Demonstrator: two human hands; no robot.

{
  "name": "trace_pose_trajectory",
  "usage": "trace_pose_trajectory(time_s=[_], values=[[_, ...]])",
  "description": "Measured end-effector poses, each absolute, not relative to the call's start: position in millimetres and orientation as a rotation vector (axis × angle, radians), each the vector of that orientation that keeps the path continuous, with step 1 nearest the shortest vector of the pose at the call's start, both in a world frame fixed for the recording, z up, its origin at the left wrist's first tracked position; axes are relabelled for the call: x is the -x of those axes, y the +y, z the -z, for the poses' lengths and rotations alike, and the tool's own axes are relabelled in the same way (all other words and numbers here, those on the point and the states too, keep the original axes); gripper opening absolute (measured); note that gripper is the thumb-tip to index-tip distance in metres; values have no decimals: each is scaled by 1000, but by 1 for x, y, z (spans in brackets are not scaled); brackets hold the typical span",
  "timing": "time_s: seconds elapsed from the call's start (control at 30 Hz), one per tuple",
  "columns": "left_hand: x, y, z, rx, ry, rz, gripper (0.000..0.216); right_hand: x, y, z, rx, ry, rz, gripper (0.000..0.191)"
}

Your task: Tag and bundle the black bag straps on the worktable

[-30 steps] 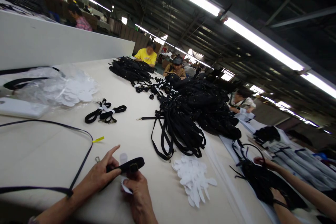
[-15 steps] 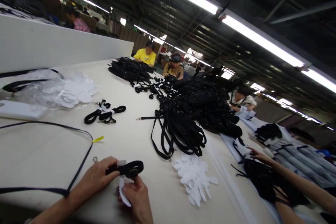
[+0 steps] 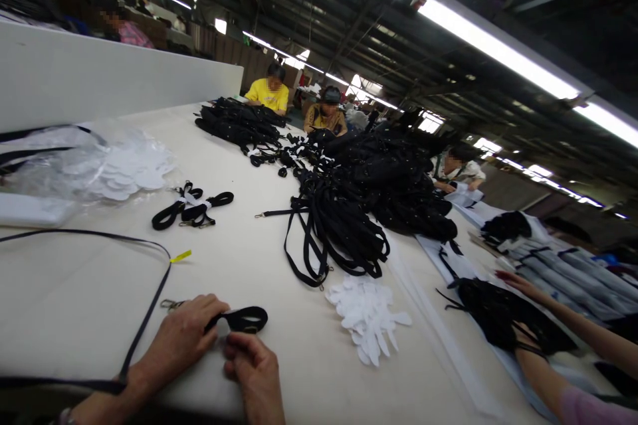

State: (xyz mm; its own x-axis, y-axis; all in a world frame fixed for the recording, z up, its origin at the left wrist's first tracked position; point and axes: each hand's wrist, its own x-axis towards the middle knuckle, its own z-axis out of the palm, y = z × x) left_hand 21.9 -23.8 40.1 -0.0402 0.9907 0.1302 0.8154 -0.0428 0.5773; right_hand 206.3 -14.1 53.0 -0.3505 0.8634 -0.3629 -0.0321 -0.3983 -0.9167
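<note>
My left hand [image 3: 187,332] is closed on a coiled black strap [image 3: 252,319], whose loop sticks out to the right past the fingers. A metal clasp [image 3: 172,304] shows behind that hand. Between my hands, a bit of a white strip [image 3: 222,327] lies against the strap. My right hand [image 3: 254,368] is closed just below the loop, its fingertips pinched at the white strip; most of the strip is hidden. Farther up the table sit bundled black straps [image 3: 192,204] with white bands round them. To the right is a pile of white strips [image 3: 366,319].
A heap of black straps [image 3: 343,226] and black bags [image 3: 399,179] fills the table's middle. At left are a plastic bag of white pieces [image 3: 132,163] and a thin black cord [image 3: 154,299] with a yellow tag. A co-worker's hands [image 3: 523,285] handle a black bag at right.
My right hand has drawn the white strip in against the strap, and less of the strip shows. The co-worker's far hand has moved off the black bag's white part. The view has shifted slightly.
</note>
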Motion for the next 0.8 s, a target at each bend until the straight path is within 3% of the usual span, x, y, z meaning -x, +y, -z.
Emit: trace_pose_trajectory(time_s=[0.2,0.43,0.67,0.8], values=[[-23,-25,-43,-1913,1888,-728,19,-210,-17,-67,1220,-1738,-1373,50],[-23,-25,-45,-1916,1866,-746,17,-208,-11,-74,1146,-1840,-1226,46],[-20,-24,-36,-1912,1833,-799,19,-193,-4,-80,1202,-1699,-1440,13],[-19,-23,-33,-1897,1812,-809,19,-190,8,-79,1194,-1415,-1643,21]])
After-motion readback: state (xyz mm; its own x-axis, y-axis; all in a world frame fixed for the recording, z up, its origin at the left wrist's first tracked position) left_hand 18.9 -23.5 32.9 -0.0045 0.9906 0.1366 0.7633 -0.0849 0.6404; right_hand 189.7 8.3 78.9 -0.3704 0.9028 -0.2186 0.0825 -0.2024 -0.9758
